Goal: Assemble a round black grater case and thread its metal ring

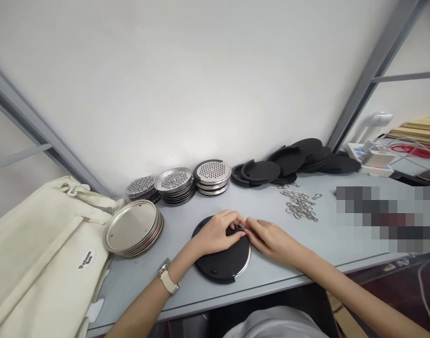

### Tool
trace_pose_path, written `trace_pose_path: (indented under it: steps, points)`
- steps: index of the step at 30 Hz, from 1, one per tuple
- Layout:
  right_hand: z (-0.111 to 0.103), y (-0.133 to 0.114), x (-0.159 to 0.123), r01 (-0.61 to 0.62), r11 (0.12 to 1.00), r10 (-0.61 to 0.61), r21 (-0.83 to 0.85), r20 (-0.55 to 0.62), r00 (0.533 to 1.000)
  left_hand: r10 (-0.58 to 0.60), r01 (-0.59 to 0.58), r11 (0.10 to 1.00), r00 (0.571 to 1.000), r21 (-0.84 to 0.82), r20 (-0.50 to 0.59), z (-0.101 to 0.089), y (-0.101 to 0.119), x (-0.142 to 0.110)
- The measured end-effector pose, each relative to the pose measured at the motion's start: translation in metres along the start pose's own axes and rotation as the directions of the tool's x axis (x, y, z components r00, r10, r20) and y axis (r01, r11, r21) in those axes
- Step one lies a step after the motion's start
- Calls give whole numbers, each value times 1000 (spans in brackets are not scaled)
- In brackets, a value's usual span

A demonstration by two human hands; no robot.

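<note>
On the table in front of me lies a round black disc-shaped holder (218, 260) with a silvery metal edge showing at its right side. My left hand (216, 232) rests over its upper part, thumb and fingers curled together at a small metal snap clip (240, 227). From the right, my right hand (271, 238) pinches the same clip with thumb and forefinger, at the disc's upper right edge. Fingers partly cover the clip, so whether it passes through the disc cannot be seen. Several loose metal clips (299, 206) lie in a pile to the right.
Stacks of round metal grater plates (173, 180) and plain metal discs (132, 227) stand at the left and back. More black holders (262, 172) are heaped along the wall. A cream bag (42, 249) occupies the left end; a white device (371, 159) sits far right.
</note>
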State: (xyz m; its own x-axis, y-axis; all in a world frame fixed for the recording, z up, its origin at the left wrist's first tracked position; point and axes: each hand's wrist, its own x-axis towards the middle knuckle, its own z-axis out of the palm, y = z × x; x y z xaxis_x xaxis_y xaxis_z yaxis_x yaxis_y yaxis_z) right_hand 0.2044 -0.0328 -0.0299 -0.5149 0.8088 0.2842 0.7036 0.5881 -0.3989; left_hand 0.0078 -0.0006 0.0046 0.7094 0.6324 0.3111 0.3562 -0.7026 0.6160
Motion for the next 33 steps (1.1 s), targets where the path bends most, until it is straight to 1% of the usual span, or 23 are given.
trace_pose_path:
  steps: [7, 15, 22, 29, 33]
  points:
    - [0, -1, 0, 3, 1000, -3, -24, 14, 1000, 14, -13, 1000, 1000, 4, -12, 0, 0, 0]
    - [-1, -3, 1, 11, 999, -11, -34, -20, 1000, -2, 2, 1000, 1000, 4, -19, 1, 0, 0]
    - [0, -1, 2, -56, 998, 56, -27, -5, 998, 14, -14, 1000, 1000, 18, 6, 0, 1, 0]
    - [-1, 1, 0, 11, 997, -9, -70, 25, 1000, 23, -23, 1000, 1000, 20, 4, -1, 1, 0]
    - [-3, -1, 0, 27, 995, -22, -97, 49, 999, 32, -32, 999, 999, 22, 1, -1, 0, 0]
